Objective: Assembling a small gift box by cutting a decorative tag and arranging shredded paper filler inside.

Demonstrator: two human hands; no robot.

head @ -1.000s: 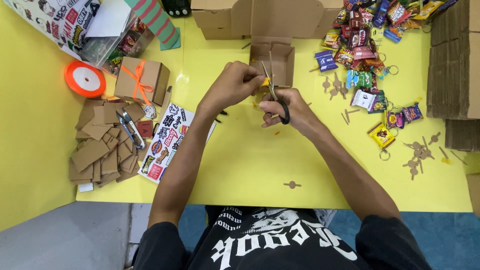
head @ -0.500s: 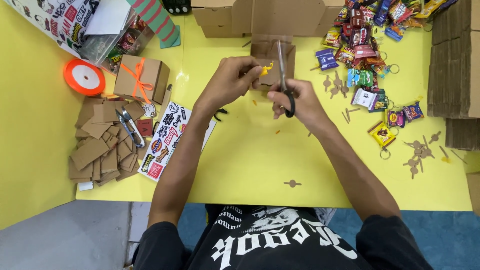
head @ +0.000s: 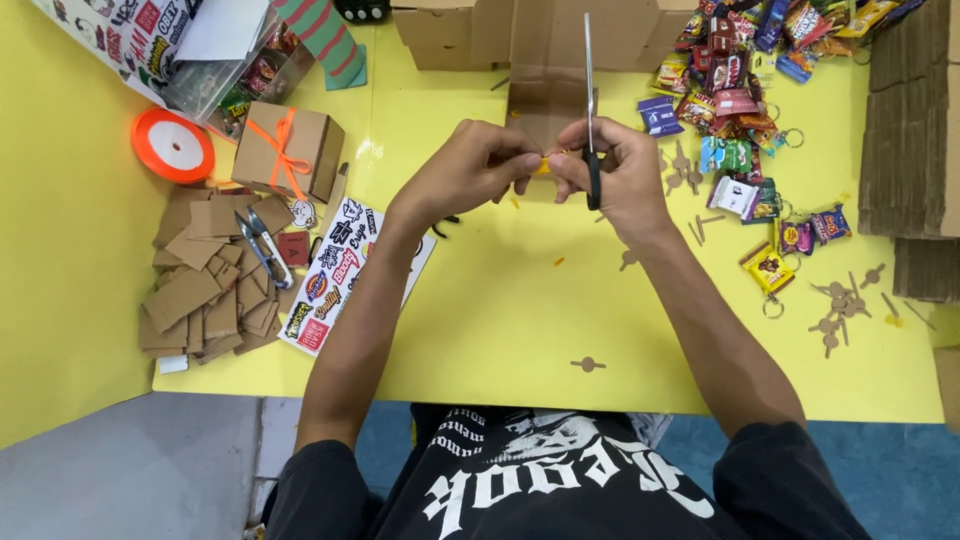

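Observation:
Both hands meet above the yellow table (head: 500, 310). My right hand (head: 615, 175) grips black-handled scissors (head: 588, 70) whose blades point straight away from me, closed. My left hand (head: 480, 165) pinches a short piece of orange ribbon (head: 545, 163) that runs across to the fingertips of my right hand. Just beyond the hands lies a flat brown cardboard box (head: 545, 75) with its flaps spread.
At the left are a roll of orange ribbon (head: 172, 145), a small cardboard box tied with an orange bow (head: 287, 150), a pile of cardboard pieces (head: 205, 285) with snips (head: 262, 248), and a sticker sheet (head: 345, 270). Snack-shaped keychains (head: 735, 100) and cardboard stacks (head: 915, 110) fill the right.
The scissors have swung from lying across my right hand to pointing straight away. Both hands have come closer together around the orange ribbon piece.

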